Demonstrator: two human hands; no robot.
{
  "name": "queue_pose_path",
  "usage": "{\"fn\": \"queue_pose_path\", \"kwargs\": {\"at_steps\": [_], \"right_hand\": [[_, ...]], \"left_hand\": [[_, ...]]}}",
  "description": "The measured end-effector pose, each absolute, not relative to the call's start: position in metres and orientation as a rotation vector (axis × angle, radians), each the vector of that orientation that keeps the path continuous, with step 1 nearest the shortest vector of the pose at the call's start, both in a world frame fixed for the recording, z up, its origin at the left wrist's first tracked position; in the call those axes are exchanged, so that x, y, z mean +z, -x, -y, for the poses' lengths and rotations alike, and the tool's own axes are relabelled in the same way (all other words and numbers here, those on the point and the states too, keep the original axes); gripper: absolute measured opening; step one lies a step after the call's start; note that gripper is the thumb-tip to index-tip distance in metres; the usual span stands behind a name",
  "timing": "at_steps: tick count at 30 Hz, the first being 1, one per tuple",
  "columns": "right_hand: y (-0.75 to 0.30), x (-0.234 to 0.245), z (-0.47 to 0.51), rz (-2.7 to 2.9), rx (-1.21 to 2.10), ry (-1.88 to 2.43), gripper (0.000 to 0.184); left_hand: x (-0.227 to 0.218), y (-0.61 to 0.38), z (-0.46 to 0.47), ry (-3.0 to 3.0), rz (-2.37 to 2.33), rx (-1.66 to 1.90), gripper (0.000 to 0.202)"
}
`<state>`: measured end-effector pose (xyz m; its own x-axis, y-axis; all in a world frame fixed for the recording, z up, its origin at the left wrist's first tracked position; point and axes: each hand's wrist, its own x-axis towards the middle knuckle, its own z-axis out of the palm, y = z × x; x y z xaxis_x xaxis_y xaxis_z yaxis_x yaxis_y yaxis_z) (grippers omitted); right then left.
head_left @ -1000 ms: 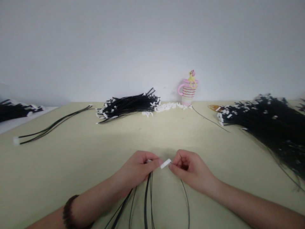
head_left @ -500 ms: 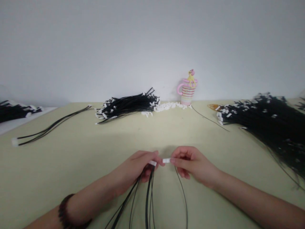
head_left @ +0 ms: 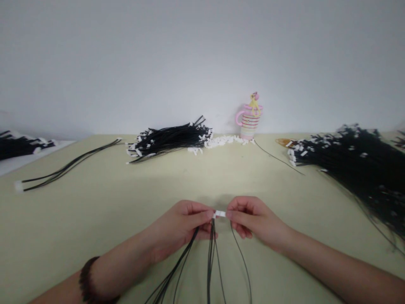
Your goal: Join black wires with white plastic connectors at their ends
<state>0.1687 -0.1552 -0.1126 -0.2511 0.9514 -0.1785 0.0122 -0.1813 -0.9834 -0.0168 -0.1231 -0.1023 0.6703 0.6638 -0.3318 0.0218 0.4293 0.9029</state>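
Note:
A small white plastic connector (head_left: pixel 220 214) sits pinched between the fingertips of my left hand (head_left: pixel 180 226) and my right hand (head_left: pixel 255 217). The two hands meet at it, palms turned inward, above the table. Thin black wires (head_left: pixel 193 266) hang from my left hand's grip and run down toward me. One more wire (head_left: pixel 242 257) curves down below my right hand. Part of the connector is hidden by my fingers. A dark bead bracelet (head_left: pixel 87 280) circles my left wrist.
On the pale green table (head_left: pixel 95 219) lie black wire bundles with white ends (head_left: pixel 169 141) (head_left: pixel 351 164). Another bundle (head_left: pixel 22 145) rests at far left, beside a loose wire pair (head_left: pixel 68 164). White connectors (head_left: pixel 221 142) are heaped near a pink striped mug (head_left: pixel 248 126) by the wall.
My hands have come closer together, and the white pieces that were apart now meet between my fingertips. The black wires have shifted right, toward the middle of my grip.

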Motion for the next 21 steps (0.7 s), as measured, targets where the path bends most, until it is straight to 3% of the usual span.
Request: {"fn": "queue_pose_path", "kwargs": {"at_steps": [11,21], "right_hand": [[-0.174,-0.111,0.156,1.429,1.639,1.166,0.024],[-0.174,-0.115,0.157,1.489,1.637,1.132,0.027]], "left_hand": [[-0.098,0.016,0.127,-1.048,-0.762,0.421,0.021],[-0.094,0.019,0.129,-1.418,-0.956,0.386,0.024]]}}
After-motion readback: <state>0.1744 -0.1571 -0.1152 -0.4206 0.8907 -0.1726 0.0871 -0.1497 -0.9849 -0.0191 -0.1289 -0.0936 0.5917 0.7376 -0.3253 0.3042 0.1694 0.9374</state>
